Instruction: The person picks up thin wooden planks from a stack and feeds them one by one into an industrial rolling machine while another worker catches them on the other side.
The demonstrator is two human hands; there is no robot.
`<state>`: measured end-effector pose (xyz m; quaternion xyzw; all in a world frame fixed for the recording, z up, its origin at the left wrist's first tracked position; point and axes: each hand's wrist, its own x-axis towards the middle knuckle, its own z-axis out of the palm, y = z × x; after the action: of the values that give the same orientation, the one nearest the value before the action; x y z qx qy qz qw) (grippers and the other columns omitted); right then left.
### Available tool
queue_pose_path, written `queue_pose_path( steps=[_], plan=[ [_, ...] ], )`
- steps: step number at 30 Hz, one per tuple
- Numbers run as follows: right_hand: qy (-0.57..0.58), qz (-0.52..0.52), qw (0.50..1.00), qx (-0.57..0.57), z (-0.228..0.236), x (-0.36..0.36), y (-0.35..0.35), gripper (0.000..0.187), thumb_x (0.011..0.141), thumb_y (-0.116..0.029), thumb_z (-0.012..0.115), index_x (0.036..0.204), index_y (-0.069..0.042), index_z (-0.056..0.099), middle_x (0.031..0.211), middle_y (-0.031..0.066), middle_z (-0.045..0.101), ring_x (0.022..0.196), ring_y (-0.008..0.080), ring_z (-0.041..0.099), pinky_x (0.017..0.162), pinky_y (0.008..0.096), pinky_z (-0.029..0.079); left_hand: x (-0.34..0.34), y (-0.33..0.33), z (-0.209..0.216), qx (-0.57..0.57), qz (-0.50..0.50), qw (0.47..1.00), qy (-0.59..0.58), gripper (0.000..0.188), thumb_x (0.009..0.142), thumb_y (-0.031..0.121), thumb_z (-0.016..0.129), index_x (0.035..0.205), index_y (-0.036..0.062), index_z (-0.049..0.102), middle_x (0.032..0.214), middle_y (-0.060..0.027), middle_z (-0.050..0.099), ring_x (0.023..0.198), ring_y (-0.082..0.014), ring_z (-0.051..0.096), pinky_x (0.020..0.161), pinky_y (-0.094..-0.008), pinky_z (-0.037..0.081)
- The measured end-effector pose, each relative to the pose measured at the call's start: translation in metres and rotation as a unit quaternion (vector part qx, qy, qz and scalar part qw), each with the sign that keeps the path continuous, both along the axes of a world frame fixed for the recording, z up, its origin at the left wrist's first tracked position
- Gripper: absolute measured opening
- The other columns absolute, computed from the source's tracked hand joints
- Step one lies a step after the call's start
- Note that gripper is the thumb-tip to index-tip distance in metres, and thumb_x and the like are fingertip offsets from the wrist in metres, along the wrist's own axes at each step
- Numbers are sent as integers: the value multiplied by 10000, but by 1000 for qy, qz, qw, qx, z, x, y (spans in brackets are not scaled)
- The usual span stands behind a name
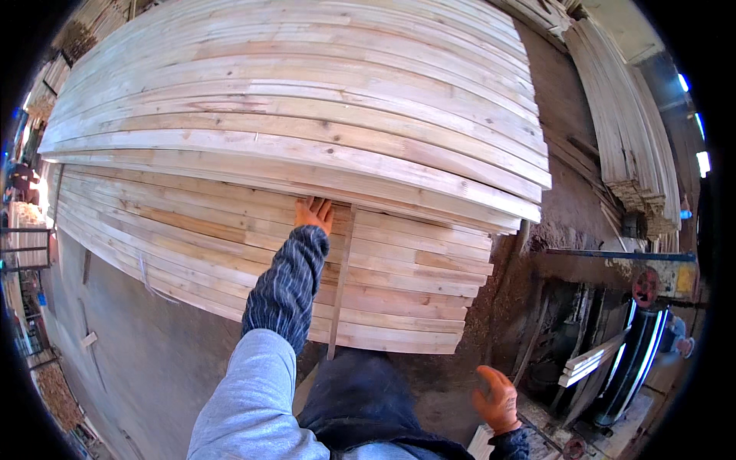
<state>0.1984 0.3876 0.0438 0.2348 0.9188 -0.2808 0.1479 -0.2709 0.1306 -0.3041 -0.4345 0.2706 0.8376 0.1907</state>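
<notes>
My left hand [314,215], in an orange glove, reaches forward to the side of a large stack of pale boards [307,84]. Its fingers are stretched out, with their tips against the boards just under the protruding upper layer. Below that layer, the lower boards [414,268] form the near side, and a thin upright wooden strip [343,276] stands against them just right of the hand. My right hand [497,400], also gloved in orange, hangs low at the right, away from the stack. Its fingers are loosely bent and apart, with nothing visible in them.
At the right stands a machine with a long shiny roller [632,368], a few short boards [594,359] lying beside it. Another pile of long boards [625,115] is at the far right. Concrete floor [146,337] stretches along the left, with a small wood scrap [90,338].
</notes>
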Motion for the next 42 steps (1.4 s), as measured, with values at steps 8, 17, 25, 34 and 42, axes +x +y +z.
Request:
queue_pose_path(
  steps=[8,17,25,34,42],
  plan=[
    [63,45,996,-53,-13,-132,-45,536,783,-125,767,1299,-19,667,1264,229,697,1182,430,665,1021,491,534,-35,7,-7,37,99,993,-53,585,999,721,485,1128,174,645,1030,18,682,887,-186,627,854,-414,585],
    [133,248,946,158,-117,-286,-75,934,693,-285,873,1529,-192,469,1305,125,696,1210,351,661,1103,470,484,95,-81,-35,189,93,977,-35,437,1017,554,535,1275,214,632,1255,5,671,1122,-226,618,857,-414,541],
    [-89,253,955,129,-148,-300,-72,972,714,-389,890,1556,-270,420,1277,138,705,1156,345,687,1023,473,537,103,-124,110,-143,32,989,22,793,944,710,622,1493,154,485,1389,-67,586,1191,-235,577,1011,-438,460],
    [-66,300,943,130,-152,-255,-79,908,769,-473,814,1549,-203,434,1252,188,704,1097,394,696,972,510,545,64,-157,144,-143,-61,988,16,637,932,536,758,1368,100,602,1270,-68,646,1119,-243,619,921,-466,535],
    [-223,347,908,-71,-85,-295,-98,892,895,-703,634,1535,-97,504,1477,234,597,1340,387,592,1145,435,450,119,-171,146,-53,-48,994,87,493,929,443,792,1249,90,663,1111,-58,710,988,-193,673,796,-384,565]
  ],
)
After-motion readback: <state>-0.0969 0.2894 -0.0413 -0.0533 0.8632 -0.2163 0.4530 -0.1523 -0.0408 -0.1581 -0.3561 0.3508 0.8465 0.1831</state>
